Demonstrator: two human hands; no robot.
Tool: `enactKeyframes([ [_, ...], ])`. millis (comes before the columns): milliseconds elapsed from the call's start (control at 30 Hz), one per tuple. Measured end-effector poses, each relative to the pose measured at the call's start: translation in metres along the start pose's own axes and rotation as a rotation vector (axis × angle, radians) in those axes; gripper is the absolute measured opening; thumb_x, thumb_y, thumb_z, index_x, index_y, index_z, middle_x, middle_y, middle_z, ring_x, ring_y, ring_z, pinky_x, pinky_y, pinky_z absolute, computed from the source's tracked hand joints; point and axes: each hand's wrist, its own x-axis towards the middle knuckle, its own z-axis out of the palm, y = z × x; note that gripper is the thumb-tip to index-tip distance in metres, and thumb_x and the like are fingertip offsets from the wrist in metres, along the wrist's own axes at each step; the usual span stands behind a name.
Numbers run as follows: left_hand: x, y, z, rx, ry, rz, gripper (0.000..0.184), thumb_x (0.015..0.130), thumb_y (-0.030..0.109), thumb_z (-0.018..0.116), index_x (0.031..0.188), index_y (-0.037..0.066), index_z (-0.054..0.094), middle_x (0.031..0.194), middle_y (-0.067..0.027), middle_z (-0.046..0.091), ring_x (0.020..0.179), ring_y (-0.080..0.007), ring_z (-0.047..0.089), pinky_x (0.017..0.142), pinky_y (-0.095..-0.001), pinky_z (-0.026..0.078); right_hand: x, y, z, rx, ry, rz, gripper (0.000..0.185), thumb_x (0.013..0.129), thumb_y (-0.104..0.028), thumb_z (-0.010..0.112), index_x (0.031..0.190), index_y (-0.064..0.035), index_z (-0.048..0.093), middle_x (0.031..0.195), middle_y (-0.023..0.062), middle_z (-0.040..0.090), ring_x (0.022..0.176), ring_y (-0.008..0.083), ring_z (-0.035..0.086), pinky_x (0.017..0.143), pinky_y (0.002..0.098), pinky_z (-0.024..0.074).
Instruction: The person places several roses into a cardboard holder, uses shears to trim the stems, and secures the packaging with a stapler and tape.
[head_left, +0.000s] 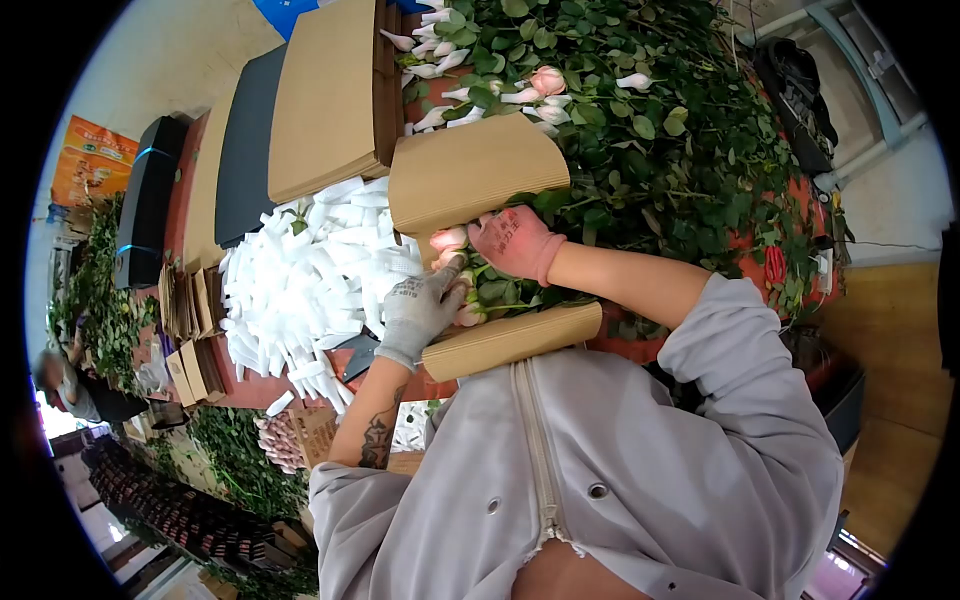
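Several pink roses [449,238] with green leaves lie between two parts of brown corrugated cardboard, an upper flap [478,175] and a lower flap [515,340]. My left hand [420,308], in a pale grey glove, has its fingers closed around the rose heads from the left. Across from it, my right hand [515,243], in a pink glove, bends its fingers down beside the blooms and below the upper flap's edge. What its fingertips hold is hidden.
White foam sleeves [300,270] are heaped on the red table left of my hands. Cardboard stacks [325,100] stand behind them. Leafy rose stems [640,170] cover the back right, some with white-sleeved heads. Another person [75,385] is at the far left.
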Motion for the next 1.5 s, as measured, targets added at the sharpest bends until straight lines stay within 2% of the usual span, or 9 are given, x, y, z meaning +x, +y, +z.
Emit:
enactKeyframes([
  [200, 0.000, -0.001, -0.004, -0.014, -0.068, -0.023, 0.040, 0.085, 0.031, 0.054, 0.123, 0.017, 0.056, 0.079, -0.0140, 0.065, 0.073, -0.0306, 0.063, 0.067, -0.0398, 0.049, 0.004, -0.004, 0.009, 0.019, 0.038, -0.017, 0.023, 0.079, -0.014, 0.048, 0.097, -0.0036, 0.056, 0.090, 0.0146, 0.062, 0.072, 0.0248, 0.064, 0.059, 0.0343, 0.0496],
  [267, 0.005, -0.013, -0.002, -0.087, 0.039, 0.063, 0.036, 0.086, 0.032, 0.052, 0.119, 0.021, 0.059, 0.081, -0.0125, 0.065, 0.074, -0.0304, 0.063, 0.064, -0.0415, 0.049, 0.002, 0.001, 0.019, 0.010, 0.280, -0.062, 0.020, 0.079, -0.017, 0.049, 0.093, -0.0049, 0.057, 0.087, 0.0119, 0.062, 0.071, 0.0238, 0.063, 0.059, 0.0349, 0.0494],
  [300, 0.006, -0.019, -0.006, -0.089, 0.039, 0.056, 0.036, 0.086, 0.032, 0.052, 0.119, 0.021, 0.059, 0.081, -0.0125, 0.065, 0.074, -0.0304, 0.063, 0.064, -0.0415, 0.049, -0.002, -0.001, 0.010, 0.013, 0.278, -0.067, 0.020, 0.079, -0.017, 0.049, 0.093, -0.0049, 0.057, 0.087, 0.0119, 0.062, 0.071, 0.0238, 0.063, 0.059, 0.0349, 0.0494],
  [400, 0.015, -0.021, -0.024, -0.240, 0.072, 0.170, 0.037, 0.085, 0.017, 0.050, 0.122, 0.018, 0.057, 0.075, -0.0136, 0.063, 0.069, -0.0299, 0.062, 0.063, -0.0396, 0.048, -0.012, -0.008, -0.012, 0.109, -0.087, 0.009, 0.020, 0.077, -0.024, 0.054, 0.087, -0.0062, 0.056, 0.086, 0.0111, 0.062, 0.072, 0.0253, 0.063, 0.060, 0.0381, 0.0496],
  [533, 0.032, -0.031, -0.024, 0.002, -0.063, 0.133, 0.040, 0.082, 0.018, 0.051, 0.120, 0.031, 0.057, 0.079, -0.0108, 0.064, 0.070, -0.0302, 0.061, 0.062, -0.0400, 0.049, -0.002, -0.004, 0.004, 0.153, 0.000, -0.045, 0.017, 0.077, -0.021, 0.053, 0.084, -0.0058, 0.057, 0.081, 0.0099, 0.062, 0.074, 0.0257, 0.064, 0.059, 0.0388, 0.0493],
  [867, 0.030, -0.022, -0.028, 0.190, -0.018, 0.070, 0.041, 0.082, 0.022, 0.049, 0.119, 0.037, 0.056, 0.076, -0.0098, 0.065, 0.069, -0.0301, 0.063, 0.060, -0.0415, 0.050, 0.000, -0.005, -0.002, 0.021, -0.019, -0.133, 0.014, 0.079, -0.016, 0.049, 0.082, -0.0053, 0.058, 0.073, 0.0088, 0.062, 0.070, 0.0236, 0.064, 0.057, 0.0359, 0.0483],
  [1167, 0.027, -0.027, -0.013, 0.015, 0.155, 0.261, 0.033, 0.082, 0.022, 0.053, 0.113, 0.023, 0.062, 0.079, -0.0106, 0.065, 0.070, -0.0314, 0.061, 0.060, -0.0417, 0.048, -0.016, -0.003, -0.009, 0.067, 0.058, -0.133, 0.015, 0.077, -0.022, 0.054, 0.082, -0.0076, 0.057, 0.082, 0.0090, 0.062, 0.076, 0.0249, 0.063, 0.062, 0.0364, 0.0489],
  [1267, 0.034, -0.016, -0.018, 0.150, -0.011, 0.154, 0.034, 0.080, 0.022, 0.054, 0.114, 0.024, 0.062, 0.078, -0.0116, 0.064, 0.070, -0.0323, 0.061, 0.061, -0.0430, 0.048, -0.010, -0.003, 0.008, 0.085, 0.103, -0.134, 0.015, 0.077, -0.023, 0.055, 0.081, -0.0083, 0.057, 0.080, 0.0085, 0.061, 0.076, 0.0253, 0.063, 0.062, 0.0369, 0.0489],
  [1500, 0.034, -0.017, -0.027, 0.152, -0.081, 0.086, 0.031, 0.080, 0.020, 0.052, 0.109, 0.022, 0.063, 0.080, -0.0128, 0.065, 0.073, -0.0334, 0.062, 0.064, -0.0441, 0.049, -0.001, -0.011, 0.010, 0.076, 0.062, -0.062, 0.013, 0.079, -0.017, 0.050, 0.081, -0.0061, 0.057, 0.079, 0.0088, 0.062, 0.073, 0.0237, 0.064, 0.059, 0.0375, 0.0484],
])
